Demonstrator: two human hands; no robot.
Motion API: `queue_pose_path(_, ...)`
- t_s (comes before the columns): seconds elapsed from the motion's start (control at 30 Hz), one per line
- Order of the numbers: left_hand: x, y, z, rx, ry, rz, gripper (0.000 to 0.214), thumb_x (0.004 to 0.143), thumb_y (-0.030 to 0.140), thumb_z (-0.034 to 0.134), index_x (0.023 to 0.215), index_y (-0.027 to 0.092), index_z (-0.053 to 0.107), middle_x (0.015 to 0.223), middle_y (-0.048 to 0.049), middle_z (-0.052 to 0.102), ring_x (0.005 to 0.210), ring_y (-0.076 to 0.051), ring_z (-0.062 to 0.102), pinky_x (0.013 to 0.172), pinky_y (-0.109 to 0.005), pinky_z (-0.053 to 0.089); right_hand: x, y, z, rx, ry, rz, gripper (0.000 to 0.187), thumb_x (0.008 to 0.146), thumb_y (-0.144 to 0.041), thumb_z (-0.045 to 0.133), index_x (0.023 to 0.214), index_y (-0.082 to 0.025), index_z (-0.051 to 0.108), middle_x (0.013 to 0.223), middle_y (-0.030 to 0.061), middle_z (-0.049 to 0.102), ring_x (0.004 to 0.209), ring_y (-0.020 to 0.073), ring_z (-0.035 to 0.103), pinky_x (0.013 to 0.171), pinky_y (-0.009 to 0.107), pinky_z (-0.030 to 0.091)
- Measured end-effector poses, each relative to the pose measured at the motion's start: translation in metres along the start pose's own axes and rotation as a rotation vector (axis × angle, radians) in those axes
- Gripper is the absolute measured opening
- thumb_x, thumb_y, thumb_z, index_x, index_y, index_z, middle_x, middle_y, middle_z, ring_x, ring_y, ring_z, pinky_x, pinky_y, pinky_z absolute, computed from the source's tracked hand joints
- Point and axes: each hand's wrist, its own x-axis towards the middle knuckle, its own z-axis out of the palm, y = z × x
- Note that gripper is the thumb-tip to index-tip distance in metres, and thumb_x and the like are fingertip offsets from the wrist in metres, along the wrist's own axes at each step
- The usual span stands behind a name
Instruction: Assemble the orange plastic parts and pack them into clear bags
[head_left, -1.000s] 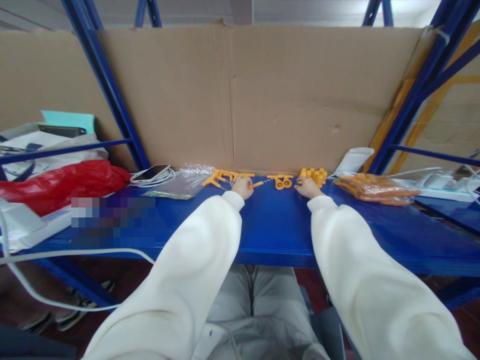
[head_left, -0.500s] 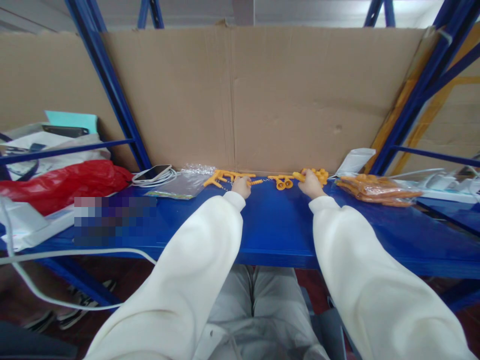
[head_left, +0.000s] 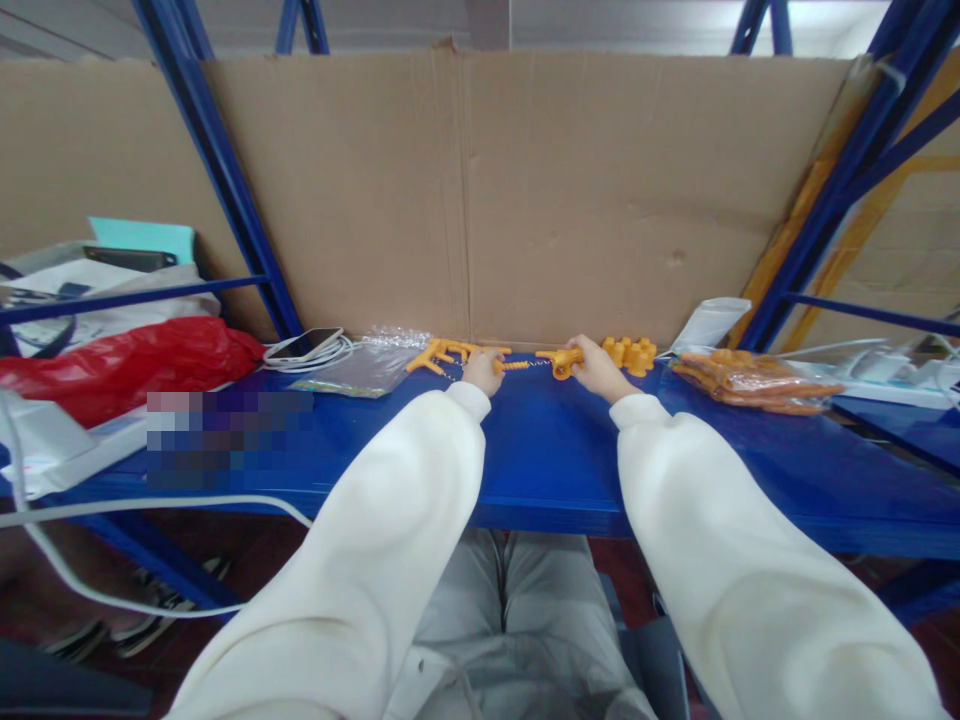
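Note:
Both my arms in white sleeves reach to the back of a blue shelf [head_left: 555, 460]. My left hand [head_left: 482, 371] is closed on a small orange ribbed piece [head_left: 512, 366] with a thin chain running right from it. My right hand [head_left: 594, 368] is closed on an orange plastic part with two rings [head_left: 561, 361]. A branched orange plastic piece [head_left: 442, 353] lies just left of my left hand. A cluster of small orange parts [head_left: 632, 352] sits right of my right hand.
A cardboard sheet [head_left: 525, 190] walls the back. A phone with a white cable [head_left: 304, 346] and a clear bag [head_left: 360, 368] lie to the left, a red bag [head_left: 120, 365] further left. A bag of orange parts [head_left: 750, 380] lies right. Blue rack posts stand at both sides.
My right hand went to the cluster of small orange parts, then moved left and closed on the two-ringed orange part. My left hand has stayed in place.

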Motion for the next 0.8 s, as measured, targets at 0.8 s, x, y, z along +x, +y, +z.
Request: queue_pose_path(0.8, 0.000, 0.004, -0.003, 0.042, -0.018, 0.003, 0.026, 0.079, 0.011, 0.066, 0.104, 0.016, 0.072, 0.110, -0.0119, 0.073, 0.110, -0.025, 0.066, 0.105, -0.037, 0.049, 0.000, -0.015, 0.016, 0.066, -0.050, -0.154, 0.047, 0.079, -0.013, 0.058, 0.125, -0.018, 0.064, 0.123, 0.0144, 0.067, 0.113, 0.0267, 0.065, 0.101, 0.047, 0.051)
